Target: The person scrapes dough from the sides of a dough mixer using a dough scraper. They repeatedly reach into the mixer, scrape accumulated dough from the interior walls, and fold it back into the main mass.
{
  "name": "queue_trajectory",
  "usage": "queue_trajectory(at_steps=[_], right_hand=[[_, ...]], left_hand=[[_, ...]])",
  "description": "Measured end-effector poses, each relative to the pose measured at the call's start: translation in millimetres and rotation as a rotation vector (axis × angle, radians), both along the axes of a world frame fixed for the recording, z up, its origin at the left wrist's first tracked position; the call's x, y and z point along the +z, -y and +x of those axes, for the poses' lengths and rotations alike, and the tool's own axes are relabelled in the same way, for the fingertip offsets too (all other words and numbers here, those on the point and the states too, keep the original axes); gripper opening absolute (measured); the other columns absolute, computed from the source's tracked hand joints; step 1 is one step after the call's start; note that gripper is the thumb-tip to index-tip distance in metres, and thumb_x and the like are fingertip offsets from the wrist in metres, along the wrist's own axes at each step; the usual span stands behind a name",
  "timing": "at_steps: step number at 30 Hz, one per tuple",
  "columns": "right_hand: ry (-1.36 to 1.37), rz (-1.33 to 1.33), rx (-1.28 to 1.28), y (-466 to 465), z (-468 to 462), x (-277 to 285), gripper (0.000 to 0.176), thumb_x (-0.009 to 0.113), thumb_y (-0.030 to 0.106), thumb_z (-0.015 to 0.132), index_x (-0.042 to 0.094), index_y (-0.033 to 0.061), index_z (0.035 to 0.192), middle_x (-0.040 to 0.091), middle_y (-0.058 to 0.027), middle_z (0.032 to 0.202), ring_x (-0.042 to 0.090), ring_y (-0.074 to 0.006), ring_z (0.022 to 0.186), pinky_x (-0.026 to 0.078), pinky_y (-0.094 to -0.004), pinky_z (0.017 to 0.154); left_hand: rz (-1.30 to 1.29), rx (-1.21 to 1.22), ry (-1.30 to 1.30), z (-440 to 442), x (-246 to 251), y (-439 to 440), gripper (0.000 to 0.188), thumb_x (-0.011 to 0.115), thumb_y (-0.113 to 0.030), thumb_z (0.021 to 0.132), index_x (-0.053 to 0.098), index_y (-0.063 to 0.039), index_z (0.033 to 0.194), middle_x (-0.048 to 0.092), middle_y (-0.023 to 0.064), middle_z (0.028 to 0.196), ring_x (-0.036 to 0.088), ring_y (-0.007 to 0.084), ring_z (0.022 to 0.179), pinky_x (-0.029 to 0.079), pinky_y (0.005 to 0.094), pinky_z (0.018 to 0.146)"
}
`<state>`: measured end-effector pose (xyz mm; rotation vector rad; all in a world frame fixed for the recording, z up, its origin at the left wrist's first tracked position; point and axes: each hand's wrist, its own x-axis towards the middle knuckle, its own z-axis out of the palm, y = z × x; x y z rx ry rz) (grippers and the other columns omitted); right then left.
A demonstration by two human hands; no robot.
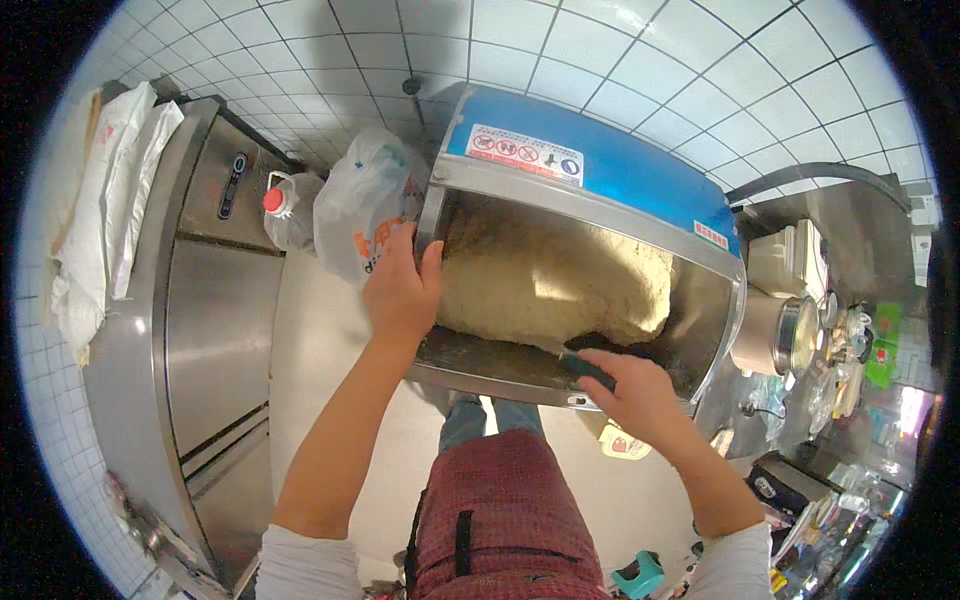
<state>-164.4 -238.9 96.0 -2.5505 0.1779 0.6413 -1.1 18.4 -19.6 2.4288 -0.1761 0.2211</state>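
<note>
A large mass of pale dough (540, 277) fills much of the steel trough (487, 367) of a dough mixer with a blue housing (600, 157). My right hand (634, 386) is closed around the dark green handle (589, 369) of a tool. Its blade (547, 345) points left at the dough's near lower edge; its tip is hard to make out, so knife or scraper is unclear. On the trough's left wall, my left hand (401, 289) grips the rim, thumb on the inner side and fingers outside.
A white plastic bag (360, 202) and a red-capped plastic jug (292, 210) stand left of the mixer. A steel refrigerator cabinet (217, 322) carries white sacks (105, 202). To the right, a counter (870, 247) holds a lidded pot (772, 337) and containers. A teal plastic item (637, 575) lies low right.
</note>
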Motion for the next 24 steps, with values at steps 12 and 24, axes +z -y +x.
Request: queue_trajectory(at_steps=[12, 24], right_hand=[[-0.134, 0.165, 0.067, -34.6, 24.0, -12.8, 0.043, 0.060, 0.043, 0.095, 0.069, 0.0098, 0.120, 0.073, -0.0174, 0.105, 0.070, -0.0388, 0.095, 0.055, -0.0496, 0.082], [-0.221, 0.167, 0.273, -84.3, 69.7, -72.2, 0.036, 0.061, 0.032, 0.091, 0.070, 0.0009, 0.106, 0.071, -0.0241, 0.093, 0.068, -0.0438, 0.089, 0.054, -0.0513, 0.082]], left_hand=[[0.040, -0.013, 0.095, -0.6, -5.2, -2.1, 0.039, 0.060, -0.037, 0.098, 0.057, -0.006, 0.121, 0.067, 0.0162, 0.109, 0.067, 0.0381, 0.093, 0.053, 0.0471, 0.076], [-0.027, -0.022, 0.079, 0.4, -9.3, -3.5, 0.040, 0.062, -0.037, 0.097, 0.057, -0.006, 0.122, 0.067, 0.0187, 0.107, 0.067, 0.0383, 0.091, 0.053, 0.0466, 0.076]])
